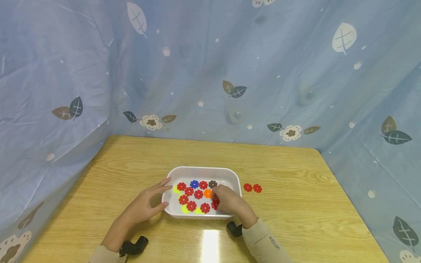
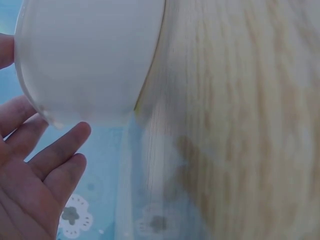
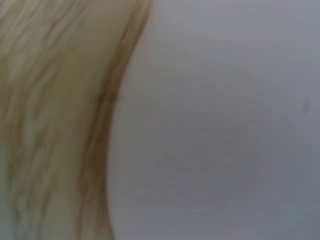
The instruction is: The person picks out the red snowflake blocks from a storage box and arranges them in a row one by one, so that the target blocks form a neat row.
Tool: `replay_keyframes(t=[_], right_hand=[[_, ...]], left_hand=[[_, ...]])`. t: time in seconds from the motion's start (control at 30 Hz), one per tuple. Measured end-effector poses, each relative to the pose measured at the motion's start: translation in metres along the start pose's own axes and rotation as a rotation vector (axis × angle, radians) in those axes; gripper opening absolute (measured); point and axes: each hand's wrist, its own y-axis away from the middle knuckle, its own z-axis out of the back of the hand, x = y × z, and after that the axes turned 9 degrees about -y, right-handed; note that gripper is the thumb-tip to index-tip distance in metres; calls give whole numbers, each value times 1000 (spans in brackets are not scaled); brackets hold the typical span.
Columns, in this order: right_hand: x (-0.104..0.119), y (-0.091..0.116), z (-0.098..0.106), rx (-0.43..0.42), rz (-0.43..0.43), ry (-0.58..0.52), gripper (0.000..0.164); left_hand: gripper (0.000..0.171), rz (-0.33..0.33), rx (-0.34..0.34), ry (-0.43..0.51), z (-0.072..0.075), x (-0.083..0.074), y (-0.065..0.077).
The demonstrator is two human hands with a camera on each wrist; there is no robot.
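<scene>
A white plastic tray [image 1: 204,168] holds several notched plastic discs: mostly red ones [image 1: 198,194], with yellow ones [image 1: 185,209], a blue one [image 1: 194,184], an orange one [image 1: 208,193] and a brown one [image 1: 212,184]. My left hand [image 1: 143,206] is at the tray's left end, fingers spread and fingertips at the rim; the left wrist view shows them beside the tray's outer wall [image 2: 90,60]. Inside the tray's right part, my right hand [image 1: 230,201] reaches down beside a partly covered red disc [image 1: 215,204]. Its fingertips are hidden. Only blurred tray wall [image 3: 210,125] and wood fill the right wrist view.
Two red discs [image 1: 252,187] lie side by side on the wooden table [image 1: 296,204], just right of the tray. A blue patterned curtain [image 1: 204,73] hangs behind the table and along both sides. Black wrist mounts [image 1: 135,246] sit below both hands.
</scene>
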Motion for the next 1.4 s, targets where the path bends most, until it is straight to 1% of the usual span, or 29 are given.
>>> replay_keyframes(t=[0.13,0.3,0.43,0.57,0.67,0.8,1.07,1.4], right_hand=[[-1,0,-1,1,46,29,29],[-3,0,-1,-6,79,43,28],[-3,1,0,-2,77,18,25],[-2,1,0,25,59,-37,27],[-3,1,0,43,58,-65,25],[-3,1,1,52,71,-62,25],[-2,-2,-2,77,69,-8,24],[-3,-1,-2,91,92,-45,27]], left_hand=[[47,6,6,2,0,1,1],[48,7,16,-3,-1,2,1],[49,6,18,5,-1,2,0],[48,11,22,13,-1,0,0],[47,16,25,19,0,-1,0],[47,16,24,15,1,-2,0],[47,15,18,12,2,-1,0],[47,10,14,7,0,1,0]])
